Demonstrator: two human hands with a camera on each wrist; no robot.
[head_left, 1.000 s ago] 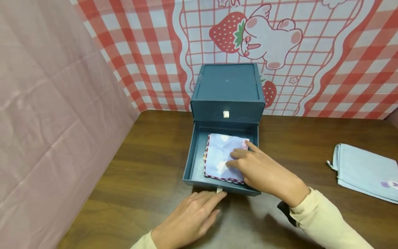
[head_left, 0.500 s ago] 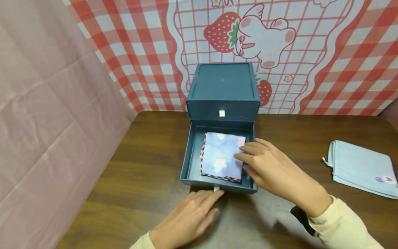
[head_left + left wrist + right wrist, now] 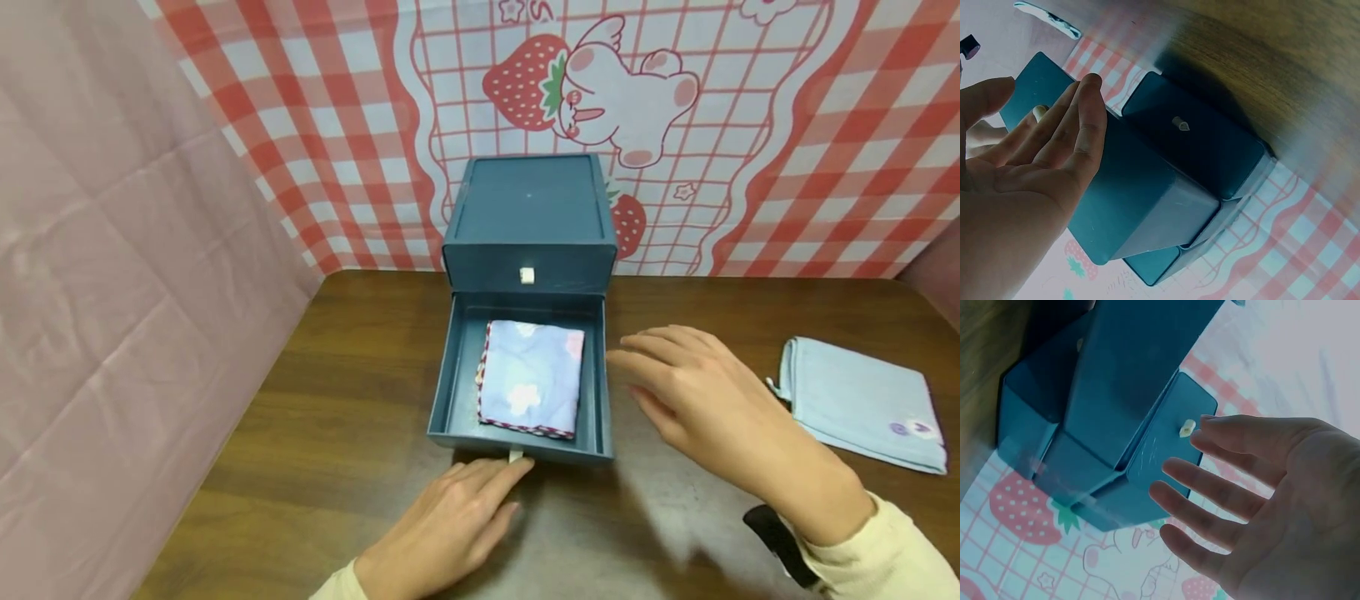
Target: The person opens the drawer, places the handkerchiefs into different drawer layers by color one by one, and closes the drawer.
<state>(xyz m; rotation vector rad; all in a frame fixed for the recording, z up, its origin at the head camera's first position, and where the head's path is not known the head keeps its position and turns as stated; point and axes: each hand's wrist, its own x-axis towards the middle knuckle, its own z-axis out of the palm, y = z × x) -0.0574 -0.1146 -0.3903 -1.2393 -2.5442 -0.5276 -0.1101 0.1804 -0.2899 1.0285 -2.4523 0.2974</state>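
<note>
A: Where's the cloth [image 3: 531, 379], can you see?
B: In the drawer [image 3: 462, 400], the middle one of the chest [image 3: 531, 200], which is pulled out. It lies folded flat, a bit apart from the side walls.
A: Lilac-blue, with white flower shapes?
B: Yes, and a pink patch at its far right corner. Red-and-white trim shows along the left and near edges.
A: And the hands?
B: The left hand [image 3: 450, 512] is at the drawer's front, just by the pale tab [image 3: 515, 456]. Its fingers are straight and close together, the thumb apart. Whether the fingertips press on the front, I can't tell.
A: The right hand [image 3: 690, 392] is up over the surface [image 3: 345, 400], isn't it?
B: Just to the right of the drawer, palm free, fingers spread and slightly bent. There's a black band [image 3: 780, 546] at that wrist.
A: What's the pale blue thing beyond it?
B: A folded towel [image 3: 858, 404], flat on the surface, well apart from the drawer.
A: And the chest backs onto that red-checked backdrop [image 3: 300, 108].
</note>
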